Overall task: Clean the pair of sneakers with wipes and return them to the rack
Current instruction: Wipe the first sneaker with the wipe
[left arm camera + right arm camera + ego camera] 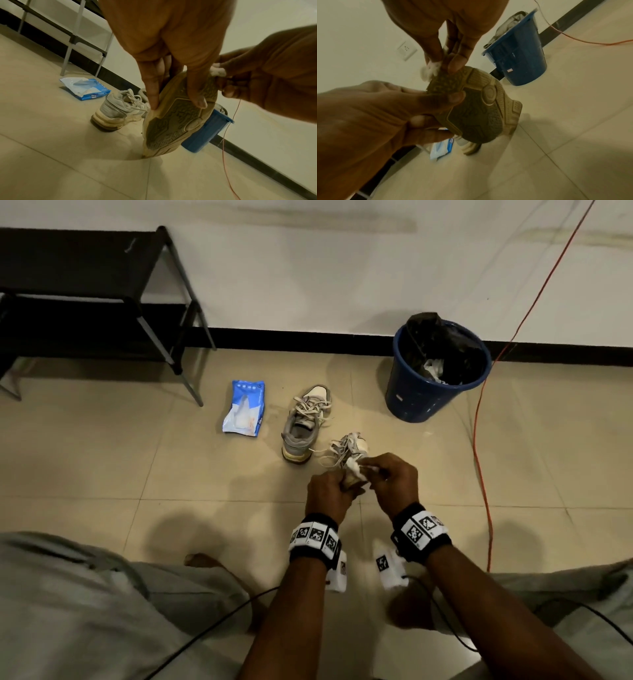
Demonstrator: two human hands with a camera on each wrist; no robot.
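Note:
My left hand (328, 492) grips one grey-and-white sneaker (350, 449) by its heel end, fingers curled over the tan sole (178, 121). The sneaker stands tilted with its toe down on the floor tile. My right hand (394, 478) pinches a crumpled white wipe (354, 469) against the heel edge of that sole (479, 108); the wipe (431, 69) shows between thumb and fingers. The second sneaker (306, 423) stands upright on the floor just beyond, with loose laces. A blue pack of wipes (245, 412) lies open to its left.
A black shoe rack (85, 296) stands against the wall at the far left. A blue bin (438, 378) with a dark liner and used wipes sits at the right. An orange cable (479, 446) runs along the floor past it. My knees frame the bottom.

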